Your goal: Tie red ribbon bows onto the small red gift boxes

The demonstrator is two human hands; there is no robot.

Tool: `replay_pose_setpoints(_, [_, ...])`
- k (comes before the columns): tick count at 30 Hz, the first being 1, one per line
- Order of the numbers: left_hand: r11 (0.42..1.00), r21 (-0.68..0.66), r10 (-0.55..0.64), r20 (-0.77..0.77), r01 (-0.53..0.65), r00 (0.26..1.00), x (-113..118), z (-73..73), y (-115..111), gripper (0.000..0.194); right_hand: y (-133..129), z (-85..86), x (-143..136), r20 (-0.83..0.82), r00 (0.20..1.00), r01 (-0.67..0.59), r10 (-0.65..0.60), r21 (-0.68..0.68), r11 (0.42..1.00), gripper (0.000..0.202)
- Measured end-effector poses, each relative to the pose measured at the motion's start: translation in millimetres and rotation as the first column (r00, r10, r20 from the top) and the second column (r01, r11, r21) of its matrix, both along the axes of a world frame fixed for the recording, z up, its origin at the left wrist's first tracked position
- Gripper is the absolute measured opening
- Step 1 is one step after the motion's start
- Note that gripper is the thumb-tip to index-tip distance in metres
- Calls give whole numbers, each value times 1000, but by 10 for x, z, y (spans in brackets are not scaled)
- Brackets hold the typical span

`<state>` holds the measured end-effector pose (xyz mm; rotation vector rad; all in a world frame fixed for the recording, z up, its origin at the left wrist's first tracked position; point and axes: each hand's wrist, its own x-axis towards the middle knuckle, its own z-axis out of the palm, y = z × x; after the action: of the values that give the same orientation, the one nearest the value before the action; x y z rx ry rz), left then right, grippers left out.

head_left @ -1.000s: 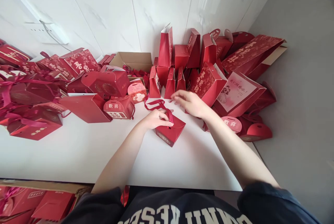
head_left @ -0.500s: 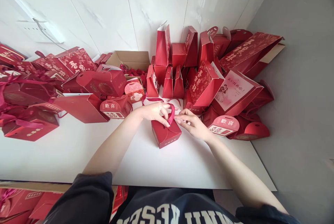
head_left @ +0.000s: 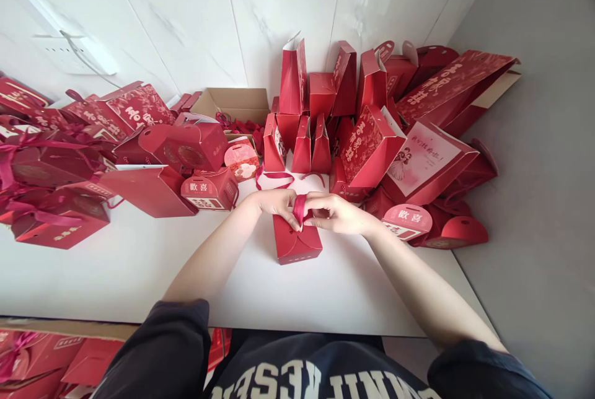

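A small red gift box (head_left: 300, 247) stands on the white table in front of me, its overlapping top flaps folded down. A loop of dark pink ribbon (head_left: 300, 206) rises from the top of the box. My left hand (head_left: 279, 204) pinches the ribbon from the left, fingertips low near the flaps. From the right, my right hand (head_left: 337, 213) also grips the ribbon, its fingers closed and touching the left fingertips. Behind the hands, a loose length of the ribbon lies curled on the table.
Red boxes and bags crowd the back and right, among them a bag with a pink picture (head_left: 418, 157). More ribboned boxes (head_left: 60, 219) are piled at left. A cardboard box (head_left: 232, 101) holding ribbons stands by the wall. Further red boxes (head_left: 41, 362) sit below the table's front edge.
My right hand has moved left onto the ribbon, meeting my left hand. The ribbon loop has been drawn lower and tighter over the box top. The view has shifted slightly.
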<state>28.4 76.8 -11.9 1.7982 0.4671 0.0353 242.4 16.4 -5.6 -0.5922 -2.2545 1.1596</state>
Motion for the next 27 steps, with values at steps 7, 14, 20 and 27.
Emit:
replay_pose_setpoints(7, [998,-42,-44,-33,43,998,235,181,78,22,87,196,8,19,995,-97,98,-37,995,12])
replay_pose_setpoints(14, [994,-76,-82,-34,80,996,225,186,47,23,132,85,-27,-73,986,-162,152,-165,973,22])
replay_pose_setpoints(20, [990,-38,-135,66,138,989,177,184,31,31,53,-78,-21,-139,990,-64,34,-215,975,29])
replay_pose_setpoints(27, [996,16,-86,90,85,992,65,224,-6,34,-72,4,2,-49,997,39,-54,-269,962,31])
